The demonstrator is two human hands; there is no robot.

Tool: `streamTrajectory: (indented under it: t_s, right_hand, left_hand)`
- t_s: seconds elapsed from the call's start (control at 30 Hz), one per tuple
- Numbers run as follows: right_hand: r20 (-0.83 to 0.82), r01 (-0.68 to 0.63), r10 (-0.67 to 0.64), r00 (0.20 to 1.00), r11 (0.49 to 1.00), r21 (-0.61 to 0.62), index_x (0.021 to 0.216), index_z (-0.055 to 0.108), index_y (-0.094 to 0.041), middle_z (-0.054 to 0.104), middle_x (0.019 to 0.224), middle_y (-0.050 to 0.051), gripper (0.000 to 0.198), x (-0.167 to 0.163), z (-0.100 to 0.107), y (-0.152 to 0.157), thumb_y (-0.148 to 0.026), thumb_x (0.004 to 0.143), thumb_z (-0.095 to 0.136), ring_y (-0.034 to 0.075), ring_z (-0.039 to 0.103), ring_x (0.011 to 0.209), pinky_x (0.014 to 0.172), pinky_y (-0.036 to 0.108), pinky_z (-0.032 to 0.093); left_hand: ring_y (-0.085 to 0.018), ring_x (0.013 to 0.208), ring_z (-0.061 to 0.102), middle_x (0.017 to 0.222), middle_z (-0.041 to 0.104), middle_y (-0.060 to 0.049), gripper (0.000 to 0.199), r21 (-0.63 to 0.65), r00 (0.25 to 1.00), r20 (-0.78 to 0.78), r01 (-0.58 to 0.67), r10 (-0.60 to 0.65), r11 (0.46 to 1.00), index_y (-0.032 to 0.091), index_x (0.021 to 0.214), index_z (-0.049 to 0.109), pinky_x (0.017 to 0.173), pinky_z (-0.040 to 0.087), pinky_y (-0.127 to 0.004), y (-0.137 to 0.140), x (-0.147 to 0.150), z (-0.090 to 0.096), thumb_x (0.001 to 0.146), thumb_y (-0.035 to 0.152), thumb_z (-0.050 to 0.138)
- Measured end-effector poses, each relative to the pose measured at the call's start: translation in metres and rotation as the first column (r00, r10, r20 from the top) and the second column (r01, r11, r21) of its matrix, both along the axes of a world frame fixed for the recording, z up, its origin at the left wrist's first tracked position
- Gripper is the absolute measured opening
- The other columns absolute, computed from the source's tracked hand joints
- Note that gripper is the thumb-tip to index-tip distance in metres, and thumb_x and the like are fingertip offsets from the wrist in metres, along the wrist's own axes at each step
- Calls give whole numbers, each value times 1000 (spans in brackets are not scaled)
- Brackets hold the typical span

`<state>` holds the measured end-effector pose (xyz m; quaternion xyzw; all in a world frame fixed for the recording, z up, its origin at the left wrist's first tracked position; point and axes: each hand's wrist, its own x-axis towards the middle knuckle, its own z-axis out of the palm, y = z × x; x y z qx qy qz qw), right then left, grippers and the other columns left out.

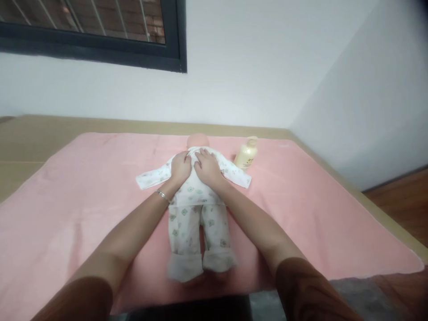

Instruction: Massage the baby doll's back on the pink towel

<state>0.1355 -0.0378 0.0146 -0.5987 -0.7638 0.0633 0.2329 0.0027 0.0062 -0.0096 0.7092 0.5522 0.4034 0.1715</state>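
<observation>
A baby doll [198,141] lies stretched out on a pink mat, its head at the far end. White printed pajamas [197,196] dress it, the sleeves spread to both sides and the trouser cuffs turned up. On the left of the upper torso rests my left hand [181,168], lying flat with the fingers partly bent. My right hand [207,167] lies palm down on the right of the upper torso, its fingers stretched and slightly apart. Neither hand grips anything. Which way the doll's face points cannot be told.
A pale yellow bottle [246,154] stands beyond the doll's right-hand sleeve. The pink mat [110,187] covers most of a tan surface [50,129]. White walls [254,67] and a dark-framed window [176,35] bound the back; wooden floor [401,196] shows at right.
</observation>
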Motion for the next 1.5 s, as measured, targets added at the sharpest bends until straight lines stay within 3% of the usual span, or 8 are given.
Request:
streamTrajectory:
  t_s: [0.77,1.07,1.2,1.33,1.5]
  right_hand:
    - [-106,-33,38,994,998,54,142,56,-12,43,159,13,49,6,-11,4,-22,99,36,30,34,151,127,53,21]
    - [-57,-43,45,997,998,39,145,53,-12,40,161,15,50,4,-7,1,-24,100,37,31,32,152,127,54,22]
    - [12,-97,96,995,995,21,143,55,-12,41,159,17,48,13,5,-8,-26,99,42,32,35,151,125,54,26]
    - [30,-138,137,990,989,55,139,59,-13,40,160,16,47,33,32,-17,-23,95,47,31,36,150,125,54,27]
    - [-145,-62,89,986,982,180,141,58,-17,39,162,10,49,71,77,-25,-27,95,45,26,35,152,127,51,27]
  left_hand:
    - [-28,119,62,125,71,-14,45,74,1000,0,31,-31,997,12,119,70,112,44,-46,-5,-7,-6,93,27,37]
    - [-29,122,62,128,70,-14,45,84,999,34,13,-16,996,13,120,69,115,44,-47,-3,-9,-10,92,29,38]
    - [-30,132,56,138,64,-16,50,80,999,33,19,-22,997,10,128,65,120,39,-50,-7,-20,-16,94,33,37]
    - [-30,137,53,142,61,-17,53,85,995,65,72,-77,994,11,129,65,123,35,-50,-13,-30,-17,94,41,39]
    - [-27,144,46,150,55,-10,47,62,944,301,124,-137,990,21,126,68,127,29,-47,-39,-18,15,93,48,48]
